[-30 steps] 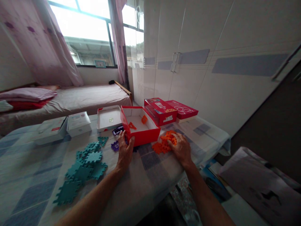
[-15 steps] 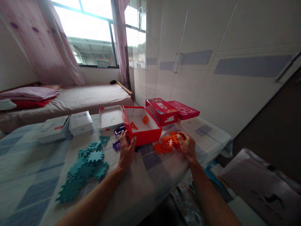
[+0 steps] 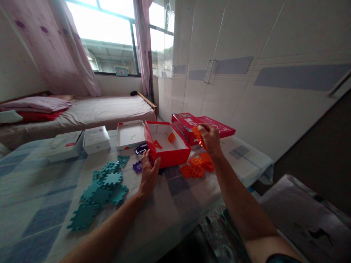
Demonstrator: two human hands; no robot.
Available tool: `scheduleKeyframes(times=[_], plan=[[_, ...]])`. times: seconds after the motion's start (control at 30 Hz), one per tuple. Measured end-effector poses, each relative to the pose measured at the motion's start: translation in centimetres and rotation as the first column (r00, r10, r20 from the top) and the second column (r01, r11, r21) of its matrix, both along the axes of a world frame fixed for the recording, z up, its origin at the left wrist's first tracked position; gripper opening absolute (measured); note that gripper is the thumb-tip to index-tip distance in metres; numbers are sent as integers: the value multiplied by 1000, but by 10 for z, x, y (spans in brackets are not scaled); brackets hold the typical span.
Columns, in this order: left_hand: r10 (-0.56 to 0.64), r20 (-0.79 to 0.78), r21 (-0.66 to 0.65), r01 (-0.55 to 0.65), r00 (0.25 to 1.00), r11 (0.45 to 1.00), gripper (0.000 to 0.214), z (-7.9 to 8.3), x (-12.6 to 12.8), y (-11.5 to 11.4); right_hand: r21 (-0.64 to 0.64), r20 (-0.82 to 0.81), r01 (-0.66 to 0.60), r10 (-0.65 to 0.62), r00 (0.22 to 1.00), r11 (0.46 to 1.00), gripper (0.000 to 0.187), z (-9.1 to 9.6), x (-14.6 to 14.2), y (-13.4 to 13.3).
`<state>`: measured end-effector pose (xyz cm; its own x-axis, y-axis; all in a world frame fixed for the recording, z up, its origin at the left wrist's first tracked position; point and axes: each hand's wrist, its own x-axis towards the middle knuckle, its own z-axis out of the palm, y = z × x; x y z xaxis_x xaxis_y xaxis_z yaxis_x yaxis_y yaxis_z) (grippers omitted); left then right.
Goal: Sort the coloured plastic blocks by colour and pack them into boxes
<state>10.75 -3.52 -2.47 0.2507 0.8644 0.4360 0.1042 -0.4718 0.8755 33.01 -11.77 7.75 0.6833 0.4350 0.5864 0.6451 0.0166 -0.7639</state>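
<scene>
My left hand [image 3: 149,172] grips the near left corner of an open red box [image 3: 172,159] with a white inside. Two small orange pieces [image 3: 171,137] lie in that box. Raised above the table to the box's right, my right hand [image 3: 210,140] pinches an orange interlocking plastic piece [image 3: 198,137] with notched edges. Below it on the cloth is a pile of orange pieces [image 3: 196,167]. Purple pieces [image 3: 137,167] lie by the box's left side, partly hidden by my left hand. Farther left spreads a heap of teal notched pieces [image 3: 101,195].
Behind the open box stand a closed red box [image 3: 182,126] and a flatter red box [image 3: 223,129]. A shallow white lid [image 3: 131,134] and two white boxes [image 3: 96,140] sit along the table's far side. A checked cloth covers the table [image 3: 175,212]; a bed [image 3: 109,109] stands beyond.
My right hand has lifted an orange piece from the pile, up and slightly left toward the open box. My left hand stays on the box's corner. The view has shifted slightly.
</scene>
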Motion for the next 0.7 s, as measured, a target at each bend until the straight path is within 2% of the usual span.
scheduleKeyframes(times=[0.07, 0.13, 0.23, 0.3, 0.4, 0.43, 0.5, 0.6, 0.63, 0.7], plan=[[-16, -3, -8, 16, 1000, 1000, 56, 0, -1, 0, -33, 75, -67, 70, 995, 997, 31, 19, -18, 31], [-22, -2, -17, 22, 1000, 1000, 57, 1, -1, 0, -128, 126, -115, 131, 983, 985, 32, 30, -33, 58], [-10, 0, -14, 10, 1000, 1000, 56, 1, -1, 0, -278, 194, -139, 197, 961, 951, 42, 30, -41, 72], [-7, 1, -10, 7, 1000, 1000, 55, 1, -1, 0, -301, 251, -69, 149, 957, 951, 47, 18, -35, 58], [-19, 16, -2, 19, 1000, 1000, 55, -1, 1, 0, -341, 304, 105, 4, 953, 934, 48, -13, -14, 15], [-22, 20, 1, 22, 1000, 1000, 56, -1, 1, 0, -387, 303, 166, -44, 952, 907, 49, -24, -7, -1], [-23, 25, 4, 23, 999, 1000, 55, -2, 2, 0, -523, 274, 236, -101, 956, 819, 55, -48, 6, -30], [-18, 21, 3, 18, 1000, 1000, 55, -2, 2, 0, -680, 248, 250, -104, 963, 689, 65, -77, 12, -55], [-18, 19, 3, 18, 1000, 1000, 55, -2, 2, 1, -701, 253, 252, -98, 963, 667, 66, -85, 11, -57], [-16, 14, 4, 16, 1000, 1000, 55, -2, 1, 1, -709, 273, 263, -89, 958, 654, 63, -95, 7, -57]])
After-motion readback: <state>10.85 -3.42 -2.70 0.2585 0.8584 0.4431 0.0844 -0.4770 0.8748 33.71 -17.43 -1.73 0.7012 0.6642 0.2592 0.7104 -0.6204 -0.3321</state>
